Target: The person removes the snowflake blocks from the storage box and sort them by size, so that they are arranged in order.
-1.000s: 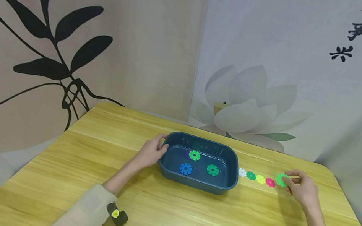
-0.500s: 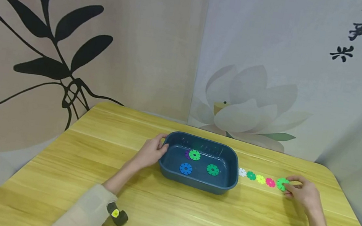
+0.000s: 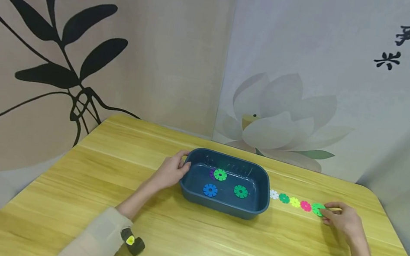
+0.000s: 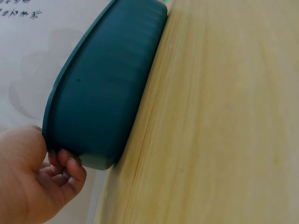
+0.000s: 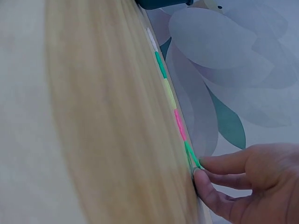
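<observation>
In the head view my left hand (image 3: 170,171) grips the left end of a dark blue plastic basin (image 3: 217,205), thumb over the rim and fingers curled under it in the left wrist view. Inside the basin lie a blue snowflake disc (image 3: 209,190), a green disc (image 3: 241,191), and a light green disc (image 3: 220,175) overlapping a purple one (image 3: 212,174). On the right, my right hand (image 3: 345,220) pinches a bright green snowflake disc (image 3: 317,209) between thumb and fingers. Its left edge meets the pink disc (image 3: 306,206); in the right wrist view it tilts up from the table.
A row runs from the basin's right side: white disc (image 3: 274,194), green disc (image 3: 284,198), yellow disc (image 3: 294,202), then the pink one. All lie flat on the wooden table (image 3: 188,244). A printed curtain (image 3: 176,54) hangs behind the table's back edge.
My right hand has brought the bright green disc down and slightly left, up against the pink disc. My left hand and the basin stay in place.
</observation>
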`<control>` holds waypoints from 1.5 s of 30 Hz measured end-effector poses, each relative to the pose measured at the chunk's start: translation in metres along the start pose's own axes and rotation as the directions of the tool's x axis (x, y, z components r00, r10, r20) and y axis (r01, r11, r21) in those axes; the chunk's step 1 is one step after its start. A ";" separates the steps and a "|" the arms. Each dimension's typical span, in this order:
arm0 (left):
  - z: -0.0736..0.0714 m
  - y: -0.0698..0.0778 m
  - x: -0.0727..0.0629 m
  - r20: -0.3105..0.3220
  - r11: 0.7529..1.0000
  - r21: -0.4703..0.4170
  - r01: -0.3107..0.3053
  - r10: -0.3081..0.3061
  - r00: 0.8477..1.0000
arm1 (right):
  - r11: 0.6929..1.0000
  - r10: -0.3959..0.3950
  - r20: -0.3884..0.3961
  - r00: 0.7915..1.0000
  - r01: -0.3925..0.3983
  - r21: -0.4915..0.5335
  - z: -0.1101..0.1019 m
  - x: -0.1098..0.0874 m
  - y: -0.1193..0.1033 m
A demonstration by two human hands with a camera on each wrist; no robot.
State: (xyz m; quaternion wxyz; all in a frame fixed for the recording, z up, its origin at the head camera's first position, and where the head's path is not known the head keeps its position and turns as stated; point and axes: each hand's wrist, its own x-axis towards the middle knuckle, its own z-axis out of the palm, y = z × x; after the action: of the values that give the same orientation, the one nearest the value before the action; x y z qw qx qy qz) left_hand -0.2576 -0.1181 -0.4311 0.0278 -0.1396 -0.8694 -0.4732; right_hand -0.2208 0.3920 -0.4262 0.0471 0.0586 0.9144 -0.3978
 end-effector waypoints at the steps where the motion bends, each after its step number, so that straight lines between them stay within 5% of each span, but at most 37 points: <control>1: 0.000 0.000 0.000 0.000 1.000 0.001 -0.001 0.001 1.000 | 1.000 0.002 0.007 1.000 -0.002 -0.005 -0.001 0.001 0.000; 17: 0.000 0.001 -0.001 0.001 1.000 0.004 -0.002 0.002 1.000 | 0.993 -0.060 0.006 0.998 0.061 -0.099 -0.002 -0.006 -0.013; 30: 0.000 0.000 0.000 -0.004 1.000 0.000 0.005 -0.005 1.000 | 0.976 -0.203 -0.056 0.978 0.198 -0.089 0.014 -0.016 -0.060; 45: 0.000 -0.002 0.001 -0.001 1.000 -0.006 -0.007 0.007 1.000 | 0.942 -0.331 -0.033 0.943 0.328 -0.069 0.056 -0.018 -0.122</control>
State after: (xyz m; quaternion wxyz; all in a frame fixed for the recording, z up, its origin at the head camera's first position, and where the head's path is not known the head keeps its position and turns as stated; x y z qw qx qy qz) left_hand -0.2589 -0.1188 -0.4330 0.0295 -0.1427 -0.8674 -0.4758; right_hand -0.2188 0.2673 -0.3742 -0.0387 -0.0878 0.9242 -0.3698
